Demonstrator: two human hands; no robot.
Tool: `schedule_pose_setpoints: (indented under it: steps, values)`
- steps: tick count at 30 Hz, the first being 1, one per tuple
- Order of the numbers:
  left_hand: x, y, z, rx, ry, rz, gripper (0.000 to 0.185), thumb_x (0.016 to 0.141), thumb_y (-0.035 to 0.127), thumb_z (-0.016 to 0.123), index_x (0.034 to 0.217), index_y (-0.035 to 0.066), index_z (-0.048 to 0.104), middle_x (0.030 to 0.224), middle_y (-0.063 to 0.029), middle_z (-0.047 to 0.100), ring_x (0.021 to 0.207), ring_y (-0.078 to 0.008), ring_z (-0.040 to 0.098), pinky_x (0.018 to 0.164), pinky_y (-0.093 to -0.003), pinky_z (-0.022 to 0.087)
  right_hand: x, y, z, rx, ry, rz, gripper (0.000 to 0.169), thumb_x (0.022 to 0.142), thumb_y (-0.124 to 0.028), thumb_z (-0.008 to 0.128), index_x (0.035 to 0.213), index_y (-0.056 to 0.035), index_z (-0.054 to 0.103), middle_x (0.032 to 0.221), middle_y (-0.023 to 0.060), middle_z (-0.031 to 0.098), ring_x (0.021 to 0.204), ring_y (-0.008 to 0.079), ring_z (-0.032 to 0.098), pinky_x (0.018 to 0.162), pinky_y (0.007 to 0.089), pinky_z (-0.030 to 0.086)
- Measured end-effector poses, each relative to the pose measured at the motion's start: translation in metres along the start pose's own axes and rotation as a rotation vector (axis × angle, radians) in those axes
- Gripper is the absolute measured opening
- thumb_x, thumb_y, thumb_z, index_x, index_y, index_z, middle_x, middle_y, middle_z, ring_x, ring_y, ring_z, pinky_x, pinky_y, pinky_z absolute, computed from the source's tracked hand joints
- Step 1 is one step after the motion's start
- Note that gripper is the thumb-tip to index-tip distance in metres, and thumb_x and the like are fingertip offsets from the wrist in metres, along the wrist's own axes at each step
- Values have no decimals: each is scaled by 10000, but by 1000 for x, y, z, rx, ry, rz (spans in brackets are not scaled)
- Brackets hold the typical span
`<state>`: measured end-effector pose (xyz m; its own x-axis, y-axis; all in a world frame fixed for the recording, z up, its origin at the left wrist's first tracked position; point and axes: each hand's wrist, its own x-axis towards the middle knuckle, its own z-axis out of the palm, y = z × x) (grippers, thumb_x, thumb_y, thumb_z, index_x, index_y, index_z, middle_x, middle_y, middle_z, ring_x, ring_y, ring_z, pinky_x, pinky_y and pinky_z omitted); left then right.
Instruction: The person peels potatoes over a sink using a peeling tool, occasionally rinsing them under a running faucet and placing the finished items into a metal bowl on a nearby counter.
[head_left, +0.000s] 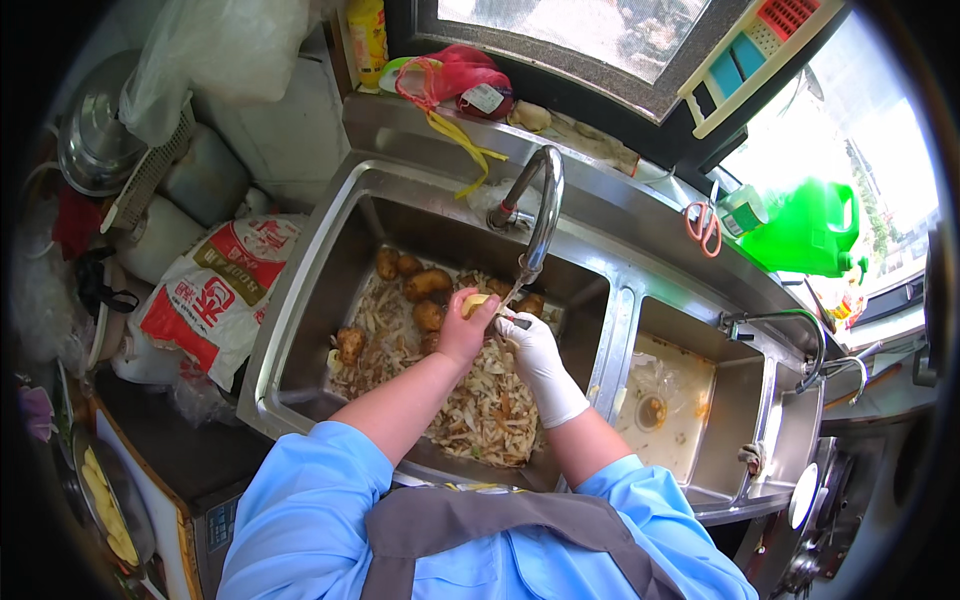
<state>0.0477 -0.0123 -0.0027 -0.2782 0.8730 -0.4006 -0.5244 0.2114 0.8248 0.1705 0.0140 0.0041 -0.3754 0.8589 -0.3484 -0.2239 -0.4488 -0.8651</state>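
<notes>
Over the left basin of a stainless steel sink (300, 289), my bare left hand (465, 330) holds a partly peeled potato (474, 304). My right hand (532, 352), in a white glove, grips a small dark-handled tool (517, 322) against the potato; its blade is too small to make out. Water runs from the curved chrome faucet (555, 195) just beside the potato. Several unpeeled potatoes (427, 285) lie at the back and left of the basin, and a thick layer of peelings (487, 420) covers its floor.
A second basin (671, 405) with shallow cloudy water and scraps is at the right. Scissors (703, 225) and a green jug (806, 232) stand along the back ledge. A red net bag (472, 75) rests behind the faucet. At lower left, a pan (112, 502) holds pale yellow pieces.
</notes>
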Motion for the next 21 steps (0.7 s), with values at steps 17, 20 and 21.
schedule_pose_setpoints:
  steps: [17, 20, 21]
  values:
    - [12, -21, -25, 81, -16, -42, 376, 797, 365, 564, 965, 44, 462, 892, -103, 561, 785, -180, 542, 675, -316, 469, 5, -5, -10, -160, -51, 62, 201, 761, -46, 631, 929, 61, 599, 918, 61, 618, 808, 100, 548, 702, 230, 422]
    - [7, 13, -25, -334, -330, -373, 462, 860, 436, 402, 1069, 50, 545, 1016, -125, 605, 911, -259, 585, 727, -390, 504, 8, -13, -23, 128, 106, 152, 77, 771, -55, 611, 737, -18, 553, 778, 37, 605, 621, 84, 494, 555, 205, 377]
    - [10, 10, -25, -294, -248, -340, 447, 862, 424, 410, 1072, 51, 540, 1014, -120, 600, 914, -248, 579, 735, -389, 498, 0, -25, -6, 284, 186, 149, 65, 771, -62, 612, 758, -22, 562, 738, 17, 590, 572, 71, 459, 516, 201, 349]
